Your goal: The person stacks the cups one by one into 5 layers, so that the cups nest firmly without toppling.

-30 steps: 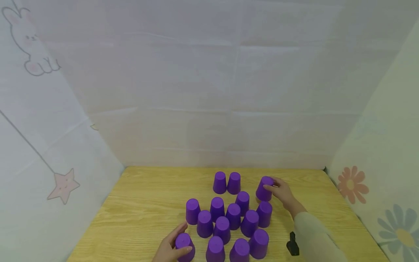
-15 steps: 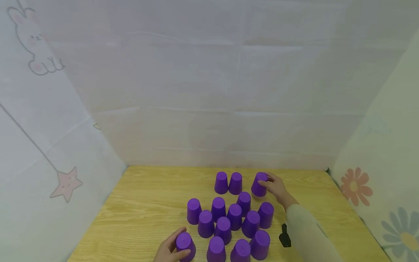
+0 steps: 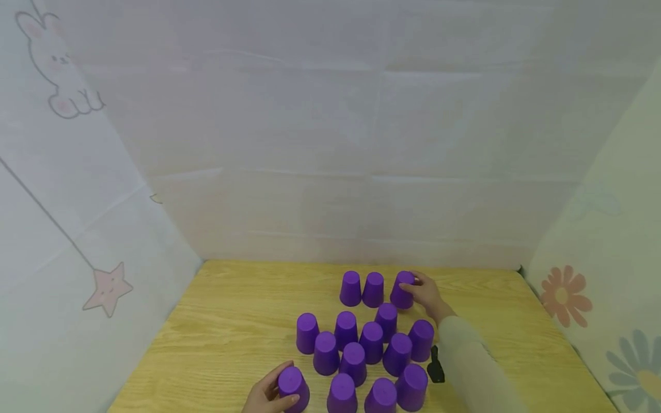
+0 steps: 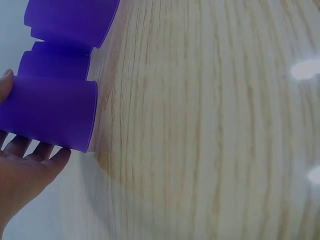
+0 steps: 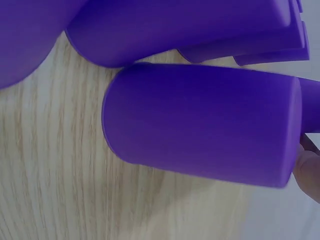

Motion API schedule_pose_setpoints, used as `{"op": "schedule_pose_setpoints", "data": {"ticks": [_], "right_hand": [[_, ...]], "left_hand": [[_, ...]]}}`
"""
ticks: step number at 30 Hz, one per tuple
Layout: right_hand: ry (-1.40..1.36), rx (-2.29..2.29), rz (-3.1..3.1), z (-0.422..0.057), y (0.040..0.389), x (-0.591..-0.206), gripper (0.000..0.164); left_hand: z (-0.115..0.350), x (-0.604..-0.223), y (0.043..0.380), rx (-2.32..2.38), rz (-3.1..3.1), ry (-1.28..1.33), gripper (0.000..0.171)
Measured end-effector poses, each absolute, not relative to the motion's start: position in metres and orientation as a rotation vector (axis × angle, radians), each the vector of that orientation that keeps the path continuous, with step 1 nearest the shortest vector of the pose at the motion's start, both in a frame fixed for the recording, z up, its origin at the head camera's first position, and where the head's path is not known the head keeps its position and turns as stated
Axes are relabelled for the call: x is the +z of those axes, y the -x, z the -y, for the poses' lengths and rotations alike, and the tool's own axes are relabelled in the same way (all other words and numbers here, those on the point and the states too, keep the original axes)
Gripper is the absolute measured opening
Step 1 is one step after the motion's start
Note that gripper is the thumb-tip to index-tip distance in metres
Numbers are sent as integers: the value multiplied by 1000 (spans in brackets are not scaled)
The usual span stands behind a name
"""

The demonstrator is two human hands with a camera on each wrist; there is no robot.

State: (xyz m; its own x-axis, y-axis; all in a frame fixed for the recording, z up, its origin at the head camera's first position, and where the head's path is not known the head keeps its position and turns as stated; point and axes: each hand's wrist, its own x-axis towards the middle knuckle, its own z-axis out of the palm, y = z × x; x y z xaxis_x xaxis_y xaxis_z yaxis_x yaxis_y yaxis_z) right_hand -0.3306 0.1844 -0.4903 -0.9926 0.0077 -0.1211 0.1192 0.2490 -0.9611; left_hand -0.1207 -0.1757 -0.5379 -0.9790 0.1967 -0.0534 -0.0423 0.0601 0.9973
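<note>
My left hand [image 3: 265,394] grips an upside-down purple cup [image 3: 294,390] at the front left, thumb on the near side and fingers round the far side. In the left wrist view that cup [image 4: 47,112] lies between thumb and fingers. At the back, my right hand [image 3: 427,295] holds another purple cup [image 3: 400,291] by its upper part, just right of two standing cups [image 3: 373,289]. Whether its rim touches the table, I cannot tell. The right wrist view shows a nearer cup [image 5: 205,120] hiding most of the held one; only a fingertip [image 5: 309,172] shows.
Several more upside-down purple cups [image 3: 372,342] stand in loose rows between my hands on the wooden table [image 3: 222,321]. A small black object [image 3: 435,367] lies beside my right sleeve [image 3: 475,361]. Printed cloth walls [image 3: 330,218] enclose the back and sides.
My right hand has carried its cup leftward and slightly back, toward the pair at the rear. My left hand keeps its grip and has barely moved. The view has shifted slightly.
</note>
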Motion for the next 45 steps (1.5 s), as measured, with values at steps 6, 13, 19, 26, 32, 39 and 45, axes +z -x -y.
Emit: {"op": "schedule_pose_setpoints", "data": {"ticks": [6,13,19,26,32,39,45], "right_hand": [[-147,-1858,-2402,-179,331,-494,57],[-162,-1818,-2454,-174,332,-498,54],[-147,-1833,-2459,-171,335,-500,54],[-150,-1756,-2490,-170,335,-500,52],[-156,-1763,-2473,-168,333,-501,53],[-158,-1781,-2452,-167,332,-501,58],[-156,-1834,-2387,-167,333,-503,67]], "left_hand": [[175,-537,120,2069,-2115,-131,63],[174,-534,119,2052,-2137,-141,63],[175,-535,118,2047,-2153,-160,64],[175,-538,118,2031,-2174,-192,64],[176,-538,118,2031,-2178,-167,63],[173,-535,117,2014,-2212,-176,63],[174,-535,117,2010,-2205,-165,63]]}}
